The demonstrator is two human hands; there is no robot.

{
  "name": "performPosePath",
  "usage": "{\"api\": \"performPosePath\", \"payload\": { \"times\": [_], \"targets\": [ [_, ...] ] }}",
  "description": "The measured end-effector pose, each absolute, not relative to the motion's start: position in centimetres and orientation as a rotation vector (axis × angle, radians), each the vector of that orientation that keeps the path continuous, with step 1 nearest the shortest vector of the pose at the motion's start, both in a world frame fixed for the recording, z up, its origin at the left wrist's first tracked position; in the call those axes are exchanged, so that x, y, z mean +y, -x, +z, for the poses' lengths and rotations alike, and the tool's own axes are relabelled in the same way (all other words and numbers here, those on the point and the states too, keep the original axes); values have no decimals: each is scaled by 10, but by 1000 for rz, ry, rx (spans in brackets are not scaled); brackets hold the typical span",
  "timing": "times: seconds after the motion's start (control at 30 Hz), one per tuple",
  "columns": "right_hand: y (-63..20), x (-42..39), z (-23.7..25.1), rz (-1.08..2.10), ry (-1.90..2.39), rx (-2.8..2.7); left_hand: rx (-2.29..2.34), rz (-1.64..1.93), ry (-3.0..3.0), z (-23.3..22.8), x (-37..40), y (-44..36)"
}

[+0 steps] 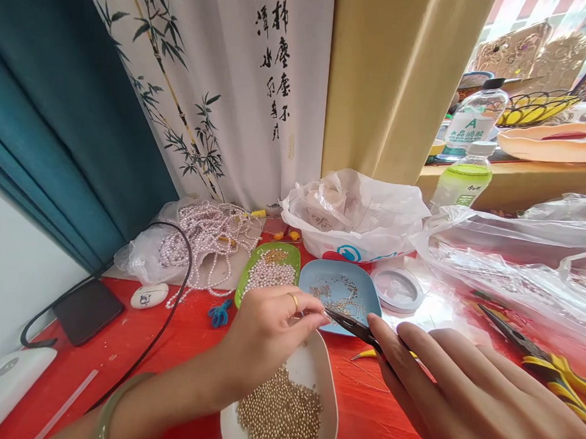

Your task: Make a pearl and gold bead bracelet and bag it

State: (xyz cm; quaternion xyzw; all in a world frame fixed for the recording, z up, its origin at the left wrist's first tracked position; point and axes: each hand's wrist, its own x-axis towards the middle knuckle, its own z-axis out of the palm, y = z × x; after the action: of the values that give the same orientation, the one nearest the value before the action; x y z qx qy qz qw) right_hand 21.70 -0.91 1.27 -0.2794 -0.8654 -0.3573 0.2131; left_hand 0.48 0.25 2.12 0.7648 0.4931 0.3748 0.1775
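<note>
Thumb and forefinger of my left hand [266,334] are pinched together on something tiny that I cannot make out, over the near edge of the blue tray. My right hand [466,389] grips black-jawed pliers [353,325], their tips touching or nearly touching the left fingertips. Below my left hand stands a white tray [332,407] heaped with gold beads [281,414]. Small metal pieces lie scattered in the blue tray [372,292]. Beside it, a green tray [241,284] holds pearl beads [270,272] and some gold ones.
Strands of pearl beads [198,230] pile up at the back left. A black cable [188,266] arcs across the left side near a phone [89,312]. Yellow-handled pliers [547,367] lie at right, by plastic bags [509,259]. Two bottles [461,180] stand behind.
</note>
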Motion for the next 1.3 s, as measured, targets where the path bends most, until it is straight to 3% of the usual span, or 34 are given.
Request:
{"api": "performPosePath", "payload": {
  "times": [0.57,0.9,1.3],
  "targets": [
    [-215,-3,15,-1047,747,-2310,1389,948,-1906,29,7,1],
    [-214,-3,15,-1050,763,-2293,1359,1009,-2253,27,3,0],
    [-218,-6,5,-1020,794,-2338,1392,966,-1619,17,6,-11]
  ]
}}
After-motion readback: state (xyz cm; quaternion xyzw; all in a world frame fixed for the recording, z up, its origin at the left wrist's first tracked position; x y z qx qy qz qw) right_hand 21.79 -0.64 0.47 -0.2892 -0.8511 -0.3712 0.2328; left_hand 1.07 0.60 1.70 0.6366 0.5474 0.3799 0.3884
